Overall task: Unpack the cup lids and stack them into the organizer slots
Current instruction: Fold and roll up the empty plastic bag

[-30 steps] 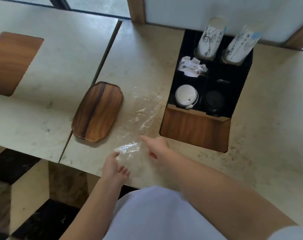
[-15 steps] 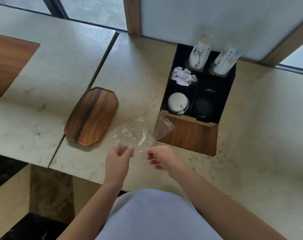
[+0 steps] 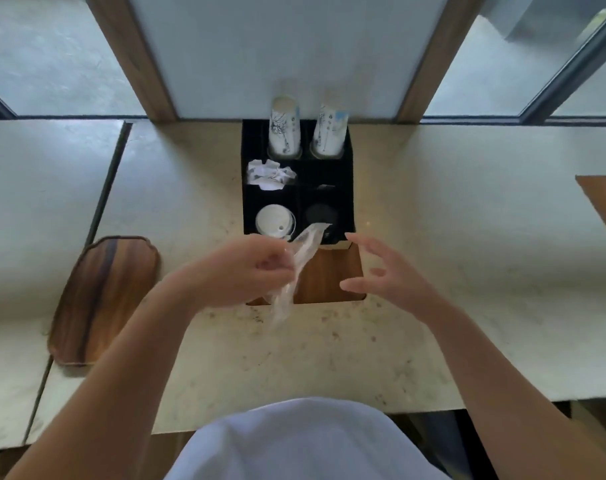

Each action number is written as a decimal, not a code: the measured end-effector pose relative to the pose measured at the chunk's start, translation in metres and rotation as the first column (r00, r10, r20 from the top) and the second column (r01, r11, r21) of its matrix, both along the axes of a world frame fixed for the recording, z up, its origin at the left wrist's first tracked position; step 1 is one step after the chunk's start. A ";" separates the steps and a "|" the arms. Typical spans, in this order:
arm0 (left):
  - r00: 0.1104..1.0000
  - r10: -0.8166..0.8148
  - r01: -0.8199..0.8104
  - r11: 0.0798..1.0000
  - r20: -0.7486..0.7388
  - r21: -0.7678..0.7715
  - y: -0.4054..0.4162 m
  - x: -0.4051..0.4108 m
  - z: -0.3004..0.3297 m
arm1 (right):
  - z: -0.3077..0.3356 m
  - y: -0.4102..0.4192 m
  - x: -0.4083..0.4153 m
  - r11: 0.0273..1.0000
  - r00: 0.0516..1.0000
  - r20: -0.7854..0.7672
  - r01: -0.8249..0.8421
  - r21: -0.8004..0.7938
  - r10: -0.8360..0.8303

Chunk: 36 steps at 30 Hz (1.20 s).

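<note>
organizer (image 3: 348, 202): black
white lids (image 3: 274, 220): plain white
dark lids (image 3: 320, 215): black
cup stacks (image 3: 285, 133): white with dark line drawings, the right stack with a light blue patch
plastic wrap (image 3: 296, 271): clear
tray (image 3: 104, 299): brown wood with a dark streak
counter (image 3: 467, 271): cream, brown-speckled

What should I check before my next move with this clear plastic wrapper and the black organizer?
1. Clear plastic wrapper held: ok, the left hand is closed on it.
2. Wrapper emptied: ok as far as visible, it hangs limp with no lids showing inside.
3. Right hand free: ok, open and empty above the wooden panel.
4. White cup lids in the front left slot of the black organizer: ok.
5. Dark lids in the front right slot: cannot tell how many, too dark.
6. Somewhere to drop the wrapper: cannot tell, no bin in view.
</note>
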<state>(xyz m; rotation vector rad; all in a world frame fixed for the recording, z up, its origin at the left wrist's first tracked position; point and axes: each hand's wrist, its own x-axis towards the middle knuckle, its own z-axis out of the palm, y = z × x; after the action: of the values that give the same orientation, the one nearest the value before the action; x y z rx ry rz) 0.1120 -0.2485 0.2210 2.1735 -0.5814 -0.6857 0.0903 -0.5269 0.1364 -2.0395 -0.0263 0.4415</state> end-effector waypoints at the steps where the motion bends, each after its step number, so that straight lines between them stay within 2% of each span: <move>1: 0.999 -0.051 0.051 0.998 0.005 0.024 -0.008 0.006 0.004 | -0.001 -0.001 -0.001 1.000 1.000 0.004 -0.024 0.003 0.024; 3: 0.994 -0.110 0.111 0.993 -0.029 0.028 -0.021 0.016 0.010 | -0.005 -0.003 -0.003 0.999 0.999 -0.008 -0.030 0.030 0.031; 8: 0.965 -0.120 0.048 0.954 -0.233 -0.295 -0.028 0.036 0.009 | -0.019 -0.009 -0.010 0.991 0.994 -0.082 -0.063 0.117 0.073; 11: 0.952 -0.097 -0.031 0.914 -0.291 -0.405 -0.017 0.047 0.003 | -0.027 -0.009 -0.012 0.971 0.988 -0.111 -0.078 0.225 0.105; 13: 0.957 -0.064 -0.050 0.924 -0.283 -0.378 -0.011 0.055 -0.002 | -0.032 -0.007 -0.012 0.949 0.985 -0.154 -0.030 0.314 0.082; 15: 0.970 -0.020 -0.045 0.964 -0.242 -0.262 -0.007 0.063 -0.006 | -0.038 -0.004 -0.014 0.937 0.980 -0.192 0.028 0.348 0.042; 19: 0.982 0.034 -0.032 0.999 -0.185 0.016 0.000 0.080 -0.020 | -0.062 0.007 -0.026 0.967 0.968 -0.251 0.077 0.242 -0.015; 22: 0.980 0.046 -0.021 0.991 -0.194 0.132 0.005 0.086 -0.034 | -0.084 0.016 -0.041 0.976 0.948 -0.311 0.127 0.179 -0.066; 26: 0.948 0.068 -0.044 0.996 -0.312 0.082 0.012 0.090 -0.058 | -0.110 0.024 -0.059 0.944 0.888 -0.393 0.308 0.122 -0.239; 29: 0.883 0.042 -0.075 0.996 -0.468 -0.051 0.020 0.090 -0.080 | -0.122 0.026 -0.070 0.908 0.838 -0.468 0.390 0.153 -0.281; 32: 0.772 0.007 -0.191 0.956 -0.636 -0.221 0.025 0.083 -0.107 | -0.126 0.023 -0.078 0.878 0.805 -0.521 0.437 0.196 -0.285; 36: 0.680 0.023 -0.368 0.876 -0.733 -0.313 0.024 0.070 -0.133 | -0.126 0.020 -0.085 0.863 0.801 -0.526 0.454 0.221 -0.286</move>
<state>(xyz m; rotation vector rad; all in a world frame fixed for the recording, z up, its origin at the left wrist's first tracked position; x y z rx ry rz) 0.1819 -0.2249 0.0885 1.3487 -0.0480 -1.0769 0.0054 -0.5066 0.0102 -1.4971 0.5664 0.6269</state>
